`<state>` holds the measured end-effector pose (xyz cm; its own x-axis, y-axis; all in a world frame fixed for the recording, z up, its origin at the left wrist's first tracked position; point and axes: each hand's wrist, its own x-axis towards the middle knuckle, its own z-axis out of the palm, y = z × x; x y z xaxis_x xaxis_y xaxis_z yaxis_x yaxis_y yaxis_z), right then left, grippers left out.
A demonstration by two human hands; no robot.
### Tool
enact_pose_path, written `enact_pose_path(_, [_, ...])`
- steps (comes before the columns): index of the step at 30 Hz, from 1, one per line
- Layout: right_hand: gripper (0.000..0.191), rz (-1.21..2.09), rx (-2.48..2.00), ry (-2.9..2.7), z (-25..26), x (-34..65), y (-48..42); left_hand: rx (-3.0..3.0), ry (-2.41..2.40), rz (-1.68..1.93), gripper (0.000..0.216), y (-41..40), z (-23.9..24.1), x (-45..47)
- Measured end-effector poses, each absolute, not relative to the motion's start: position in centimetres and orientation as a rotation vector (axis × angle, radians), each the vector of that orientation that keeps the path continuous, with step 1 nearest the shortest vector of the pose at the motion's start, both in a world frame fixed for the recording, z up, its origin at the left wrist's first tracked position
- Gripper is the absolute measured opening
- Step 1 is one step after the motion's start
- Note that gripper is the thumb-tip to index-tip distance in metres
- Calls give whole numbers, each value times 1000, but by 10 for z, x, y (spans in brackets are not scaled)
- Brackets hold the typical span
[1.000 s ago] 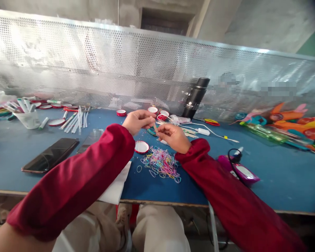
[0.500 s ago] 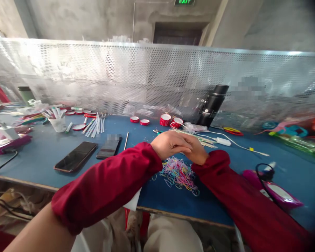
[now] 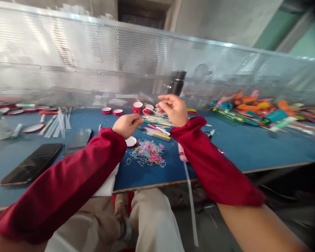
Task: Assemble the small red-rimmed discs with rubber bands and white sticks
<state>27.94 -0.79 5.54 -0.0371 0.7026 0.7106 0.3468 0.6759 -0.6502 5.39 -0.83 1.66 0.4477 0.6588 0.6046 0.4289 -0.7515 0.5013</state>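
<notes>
My left hand (image 3: 128,125) is raised over the blue table, its thumb and fingertips pinched together; whatever may be between them is too small to make out. To its right, my right hand (image 3: 173,109) hangs a little higher with curled fingers near a thin white strand (image 3: 153,111). I cannot tell whether it holds that strand. Below and between the hands lies a loose pile of colourful small rubber bands (image 3: 149,152). Pens (image 3: 157,133) and thin pale sticks (image 3: 160,120) lie behind the pile. A round red-rimmed white lid (image 3: 131,141) sits under my left hand.
Two phones, one black (image 3: 33,163), lie at the left near white strips (image 3: 56,124). Red tins (image 3: 138,107) and a black flask (image 3: 179,83) stand along the perforated metal screen (image 3: 94,66). Bright plastic pieces (image 3: 262,106) are heaped at the right. A pink item (image 3: 182,153) lies by my right sleeve.
My hands, together and overlapping before, have moved apart, left hand to the left and right hand up. The view has turned right, bringing in more of the bright heap.
</notes>
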Motion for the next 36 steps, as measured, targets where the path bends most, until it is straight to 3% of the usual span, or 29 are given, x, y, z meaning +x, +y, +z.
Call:
enact_pose_path(4, [27,276,-897,-1629,98,304,-30,2502,975,1018,43,-12,16,52])
enact_pose_path(8, [25,214,-976,-1747,109,324,-64,2524,1013,973,44,-15,17,51])
enact_pose_path(16, [15,-302,-1582,-2259,50,353,-147,2410,938,1099,44,-5,15,52])
enact_pose_path(20, [19,-310,-1658,-2328,23,365,-166,2384,942,1102,44,-2,14,51])
enact_pose_path(28, [22,-270,-1553,-2262,18,358,-157,2206,992,1244,39,-2,19,48])
enact_pose_path(36, [18,-328,-1545,-2337,38,325,-90,1853,848,1287,36,3,12,51])
